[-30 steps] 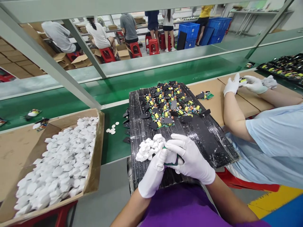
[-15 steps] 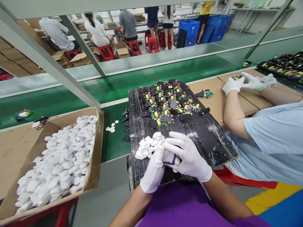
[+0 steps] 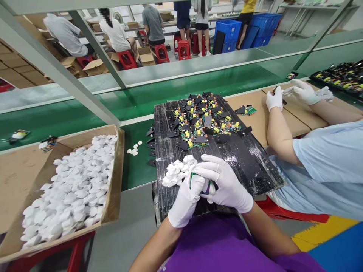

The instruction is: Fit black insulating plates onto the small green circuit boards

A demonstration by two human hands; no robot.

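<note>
My left hand [image 3: 185, 202], in a white glove, is closed around a small green-edged circuit board [image 3: 192, 180] at the near edge of a black board [image 3: 241, 162]. My right hand [image 3: 224, 183], also gloved, curves over the same piece, its fingers touching it from the right; most of the piece is hidden between the hands. A heap of white pads [image 3: 176, 173] lies just left of my fingers. Beyond, circuit boards with black plates and yellow parts [image 3: 198, 121] are piled on the black board.
A cardboard box [image 3: 120, 166] of white pads stands at left, beside a few loose white discs [image 3: 133, 151] on the green surface. At right, a co-worker's gloved hands [image 3: 274, 99] handle a part over cardboard. Metal posts [image 3: 96, 49] and a green conveyor [image 3: 136, 100] cross behind.
A green board edge now shows at my left fingers, which have turned slightly. The co-worker's hands have shifted, and the loose board at far left has moved further left.
</note>
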